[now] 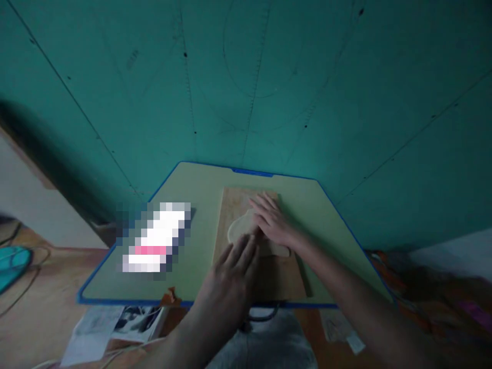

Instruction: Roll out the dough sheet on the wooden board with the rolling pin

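Note:
A flat, pale sheet that looks like dough lies on a wooden board. My left hand reaches over its near left edge, with the fingers stretched out and seeming to touch it. On the far right side, my right hand lies flat with extended fingers, partly across the sheet and partly over the board. Both hands hide much of the sheet's middle. Neither has anything visible in its grip.
The board rests on a pale folding table with a blue rim, against a green wall. A pixelated device or screen lies to the left. An orange-brown scrap sits at the front edge. Papers lie below.

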A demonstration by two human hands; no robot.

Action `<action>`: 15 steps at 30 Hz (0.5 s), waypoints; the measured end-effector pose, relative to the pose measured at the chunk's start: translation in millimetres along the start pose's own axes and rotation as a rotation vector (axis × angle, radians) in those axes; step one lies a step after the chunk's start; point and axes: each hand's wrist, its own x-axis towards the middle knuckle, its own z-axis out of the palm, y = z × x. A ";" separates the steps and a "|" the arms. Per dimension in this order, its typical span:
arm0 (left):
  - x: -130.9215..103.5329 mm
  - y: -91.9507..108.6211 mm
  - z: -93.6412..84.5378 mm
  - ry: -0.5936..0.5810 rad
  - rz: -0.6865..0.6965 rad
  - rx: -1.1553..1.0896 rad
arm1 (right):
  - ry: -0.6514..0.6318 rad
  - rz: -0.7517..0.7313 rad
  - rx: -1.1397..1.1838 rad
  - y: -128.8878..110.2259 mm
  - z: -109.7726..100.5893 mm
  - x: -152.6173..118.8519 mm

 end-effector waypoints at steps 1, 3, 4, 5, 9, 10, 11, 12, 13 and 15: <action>1.8 4.0 -0.3 -0.008 0.007 -0.016 | -0.002 -0.004 0.011 4.5 -1.1 -6.0; 4.2 1.9 0.9 -0.023 -0.009 -0.040 | -0.017 -0.001 0.002 5.4 -3.6 -6.0; 4.7 -4.1 2.3 -0.032 -0.036 -0.046 | -0.028 0.003 -0.020 2.0 -4.2 -0.1; 4.7 -12.9 4.0 -0.043 -0.074 -0.048 | -0.041 0.010 -0.048 -3.5 -4.2 9.1; 1.6 -60.6 8.7 -0.080 -0.234 -0.080 | -0.082 0.003 -0.122 -33.2 0.8 60.1; 0.5 -71.0 9.1 -0.086 -0.277 -0.093 | -0.091 -0.002 -0.120 -39.2 2.4 70.7; -0.4 -78.8 9.5 -0.092 -0.323 -0.102 | -0.093 -0.007 -0.113 -43.5 3.7 78.3; -1.2 -83.5 10.0 -0.096 -0.371 -0.107 | -0.083 -0.012 -0.105 -45.8 4.9 82.4; -1.9 -84.8 10.8 -0.100 -0.411 -0.113 | -0.061 -0.014 -0.097 -46.0 5.9 82.6; -2.4 -78.0 12.7 -0.088 -0.427 -0.147 | 0.004 -0.017 -0.086 -40.7 7.2 71.1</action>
